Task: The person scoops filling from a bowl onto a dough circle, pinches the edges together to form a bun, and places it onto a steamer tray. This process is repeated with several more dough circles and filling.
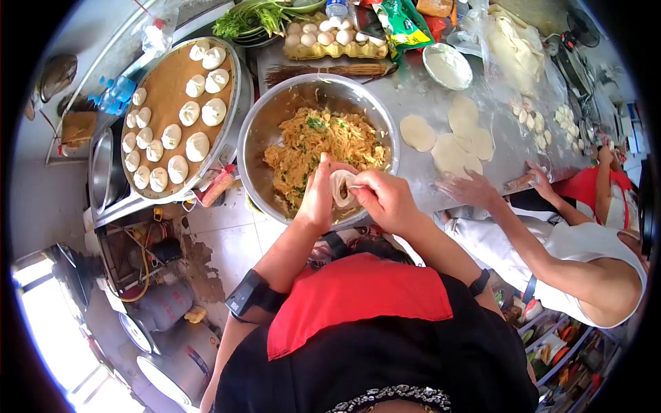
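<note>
Over the near rim of a large steel bowl, a half-closed filled bun is held between my two hands. My left hand cups the dough from the left, its thumb and fingers upright around it. With thumb and forefinger, my right hand pinches the dough's edge, where a small opening still shows dark inside. Yellow-brown shredded filling with green bits lies in the bowl. To the right, several flat dough wrappers rest on the metal table, some overlapping.
Several pleated buns sit on a round steamer tray at left. Behind the bowl are a straw brush, an egg carton and a white bowl. A co-worker's hand is beside the wrappers; dough pieces lie beyond.
</note>
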A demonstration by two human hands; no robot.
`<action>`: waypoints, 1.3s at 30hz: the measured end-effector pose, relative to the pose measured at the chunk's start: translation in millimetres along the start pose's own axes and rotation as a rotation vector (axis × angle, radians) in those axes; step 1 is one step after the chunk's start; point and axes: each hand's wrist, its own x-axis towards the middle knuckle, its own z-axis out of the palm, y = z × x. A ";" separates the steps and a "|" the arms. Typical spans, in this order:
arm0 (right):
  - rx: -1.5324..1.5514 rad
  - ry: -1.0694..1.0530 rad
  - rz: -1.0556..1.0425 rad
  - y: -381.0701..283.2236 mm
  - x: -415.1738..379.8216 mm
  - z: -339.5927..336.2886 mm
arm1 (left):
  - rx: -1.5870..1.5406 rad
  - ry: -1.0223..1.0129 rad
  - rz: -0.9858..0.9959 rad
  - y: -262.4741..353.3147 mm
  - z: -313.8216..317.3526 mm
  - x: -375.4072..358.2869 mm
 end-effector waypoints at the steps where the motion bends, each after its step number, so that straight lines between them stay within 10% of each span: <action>1: -0.003 0.000 0.018 -2.0 0.7 -2.8 | 0.027 0.005 -0.032 1.1 -0.5 -0.9; 11: 0.072 -0.093 -0.015 9.5 2.8 -8.1 | 0.444 -0.189 -0.091 31.3 10.3 5.3; 17: 0.345 -0.122 0.314 15.4 -1.2 -7.3 | -0.099 -0.176 -0.060 16.0 17.4 8.1; 21: 0.122 -0.114 -0.070 19.3 1.2 -10.1 | -0.068 -0.176 -0.201 12.5 15.8 11.7; 26: 0.656 -0.066 0.463 15.3 5.3 -14.8 | -0.350 -0.152 0.019 12.2 25.4 -6.2; 30: 0.326 -0.186 0.244 18.7 3.0 -15.2 | -0.223 0.107 0.049 -10.9 20.2 -4.2; 39: 0.403 -0.314 0.117 14.5 0.4 -25.8 | -0.388 -0.270 -0.264 6.0 16.4 -8.6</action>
